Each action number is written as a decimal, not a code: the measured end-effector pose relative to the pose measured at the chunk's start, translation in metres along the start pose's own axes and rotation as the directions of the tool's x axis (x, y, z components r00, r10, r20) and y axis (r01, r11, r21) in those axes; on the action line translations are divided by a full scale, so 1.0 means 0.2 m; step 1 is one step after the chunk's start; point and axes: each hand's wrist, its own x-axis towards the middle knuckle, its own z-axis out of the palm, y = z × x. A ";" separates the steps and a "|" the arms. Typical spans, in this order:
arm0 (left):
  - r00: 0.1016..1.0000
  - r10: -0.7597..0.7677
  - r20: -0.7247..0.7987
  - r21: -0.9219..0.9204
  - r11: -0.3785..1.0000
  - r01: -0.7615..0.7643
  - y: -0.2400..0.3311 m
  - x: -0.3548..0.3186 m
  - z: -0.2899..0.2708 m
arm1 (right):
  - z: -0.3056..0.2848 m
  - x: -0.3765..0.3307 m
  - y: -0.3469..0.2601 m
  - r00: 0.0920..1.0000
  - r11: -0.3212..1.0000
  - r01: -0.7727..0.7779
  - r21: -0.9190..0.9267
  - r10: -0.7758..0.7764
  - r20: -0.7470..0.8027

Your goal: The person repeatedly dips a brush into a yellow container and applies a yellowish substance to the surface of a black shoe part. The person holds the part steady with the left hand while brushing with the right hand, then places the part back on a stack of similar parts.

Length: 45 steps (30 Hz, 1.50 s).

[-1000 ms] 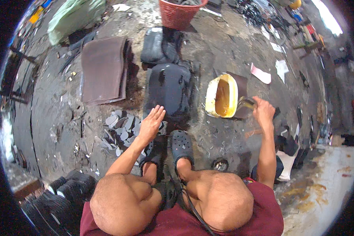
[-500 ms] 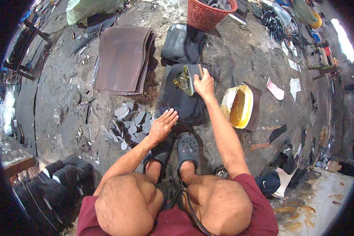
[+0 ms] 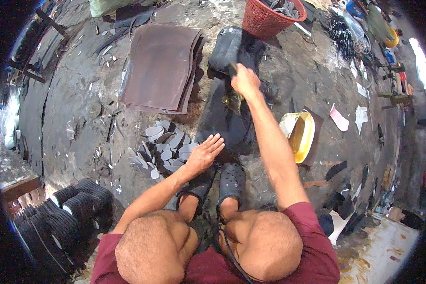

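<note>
The right hand (image 3: pixel 245 81) is clamped on a small brush handle (image 3: pixel 232 67) over the far end of the long black rubber sheet (image 3: pixel 225 116) lying on the floor. The left hand (image 3: pixel 204 154), fingers spread flat, presses the sheet's near end. The sheet's long axis runs from the left hand away toward the right. Judging from the drip under the right hand, glue could splash off the sheet, or the sheet could slide if the left hand lifts.
</note>
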 end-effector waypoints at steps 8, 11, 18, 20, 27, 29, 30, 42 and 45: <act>0.999 -0.038 0.016 0.011 0.999 0.038 0.01 -0.04 -0.01 | 0.20 -0.32 -0.36 0.447 0.609 0.792 0.051 -0.634 0.632; 0.984 -0.142 0.106 -0.112 0.982 0.154 0.00 -0.01 -0.01 | 0.09 -0.37 -0.32 0.529 0.644 0.763 0.052 -0.668 0.522; 0.993 -0.105 0.060 0.113 0.989 0.098 0.08 0.08 0.02 | -0.07 -0.13 0.18 0.934 0.933 0.324 -0.154 -0.291 0.206; 0.985 -0.169 0.027 0.083 0.983 0.166 0.18 0.04 0.02 | -0.02 -0.22 0.07 0.862 0.888 0.436 -0.149 -0.364 0.351; 0.873 -0.386 0.298 0.044 0.919 0.391 0.30 0.01 0.10 | 0.20 -0.72 -0.32 0.530 0.605 0.789 -0.108 -0.581 0.617; 0.839 -0.418 0.349 0.057 0.903 0.426 0.30 0.02 0.12 | 0.23 -0.71 -0.27 0.580 0.626 0.776 -0.078 -0.659 0.479; 0.853 -0.408 0.326 0.035 0.907 0.420 0.32 0.05 0.10 | 0.18 -0.63 -0.19 0.685 0.694 0.707 -0.137 -0.622 0.379; 0.934 0.230 0.274 -0.254 0.954 -0.161 0.52 0.03 -0.03 | 0.16 -0.99 0.11 0.699 0.698 0.713 -0.070 -0.698 0.153; 0.888 0.360 0.285 -0.319 0.910 -0.267 0.52 -0.01 -0.03 | 0.16 -1.10 0.14 0.717 0.730 0.683 0.031 -0.678 0.158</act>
